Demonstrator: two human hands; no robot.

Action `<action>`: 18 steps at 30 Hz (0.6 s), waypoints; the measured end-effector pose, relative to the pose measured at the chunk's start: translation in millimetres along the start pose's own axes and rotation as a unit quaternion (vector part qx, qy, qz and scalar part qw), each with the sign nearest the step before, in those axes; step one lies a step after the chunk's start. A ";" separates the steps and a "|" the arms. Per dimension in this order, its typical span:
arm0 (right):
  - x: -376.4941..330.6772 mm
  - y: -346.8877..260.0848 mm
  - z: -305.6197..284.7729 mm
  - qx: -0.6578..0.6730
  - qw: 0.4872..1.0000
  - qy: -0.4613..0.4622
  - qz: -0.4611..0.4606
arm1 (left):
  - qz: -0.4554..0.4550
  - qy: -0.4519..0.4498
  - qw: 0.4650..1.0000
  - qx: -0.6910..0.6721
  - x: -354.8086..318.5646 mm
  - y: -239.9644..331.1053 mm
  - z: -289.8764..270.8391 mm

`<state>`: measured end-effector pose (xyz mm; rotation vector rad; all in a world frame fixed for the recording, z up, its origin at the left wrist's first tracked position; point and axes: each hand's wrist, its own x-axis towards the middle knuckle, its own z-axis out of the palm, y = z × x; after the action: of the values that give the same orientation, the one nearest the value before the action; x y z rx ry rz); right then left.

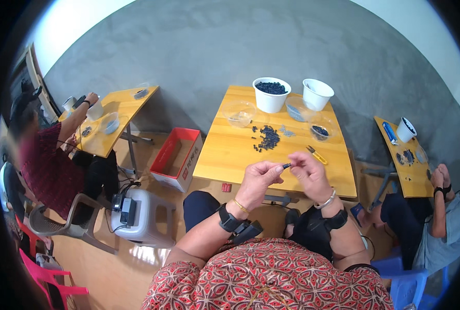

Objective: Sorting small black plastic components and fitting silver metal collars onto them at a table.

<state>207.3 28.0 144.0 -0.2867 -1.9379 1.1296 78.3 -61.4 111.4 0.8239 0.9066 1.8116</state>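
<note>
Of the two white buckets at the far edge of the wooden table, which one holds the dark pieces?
The left white bucket, heaped with small dark pieces; the right white bucket beside it shows only a bare white inside.

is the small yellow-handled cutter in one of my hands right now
No, the small yellow-handled cutter lies on the wooden table, beyond the right hand.

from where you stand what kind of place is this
Probably a small hand-assembly workroom. Three small yellow wooden tables stand on a bare floor against a grey concrete wall, white plastic buckets hold small dark parts, and both hands pinch one such part while people work alongside.
</note>
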 end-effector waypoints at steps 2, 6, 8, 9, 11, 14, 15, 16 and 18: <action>2.9 5.4 5.3 -0.148 0.981 -0.067 -0.105 | -0.047 0.003 0.999 0.001 2.7 -7.4 -7.7; 12.7 59.8 -10.1 -0.212 0.976 -0.012 -0.044 | -0.164 0.045 0.985 0.012 8.9 -25.5 -28.7; 38.7 87.1 -46.6 -0.306 0.950 0.059 -0.028 | -0.173 0.042 0.984 -0.004 15.3 -39.6 -42.7; 54.8 104.6 -70.3 -0.347 0.933 0.097 -0.019 | -0.184 0.043 0.982 -0.004 19.9 -45.2 -46.9; 92.3 136.1 -117.4 -0.453 0.880 0.137 -0.030 | -0.201 0.049 0.978 -0.008 29.6 -52.8 -50.6; 120.2 170.1 -134.9 -0.558 0.819 0.089 -0.097 | -0.193 0.078 0.978 0.002 46.6 -63.5 -57.7; 126.9 167.6 -123.6 -0.573 0.799 0.107 -0.150 | -0.172 0.071 0.982 0.021 51.3 -67.6 -64.1; 130.6 169.1 -112.6 -0.587 0.774 0.124 -0.202 | -0.152 0.064 0.986 0.040 54.5 -72.1 -68.5; 118.9 182.1 -86.7 -0.466 0.880 0.057 -0.064 | -0.121 0.062 0.987 0.081 60.7 -79.1 -73.1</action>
<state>163.2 250.1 84.6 -0.7001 -2.2216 0.0067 30.0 1.7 16.6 0.6739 1.1939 1.6048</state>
